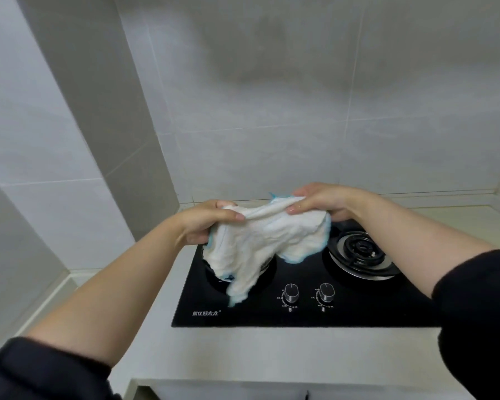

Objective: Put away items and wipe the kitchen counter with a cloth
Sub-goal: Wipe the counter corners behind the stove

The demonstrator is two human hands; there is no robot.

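A white cloth (260, 241) with blue edging hangs in the air above the black glass hob (300, 310), stretched between both hands. My left hand (205, 223) grips its left end with curled fingers and thumb. My right hand (324, 202) pinches its upper right edge between thumb and fingers. The cloth's loose lower part droops over the left burner, hiding most of it. The pale kitchen counter (214, 353) surrounds the hob.
The right burner (361, 252) with its metal ring is exposed. Two round knobs (290, 293) (326, 291) sit at the hob's front. Grey tiled walls close the counter at the back and left. A counter front edge runs along the bottom.
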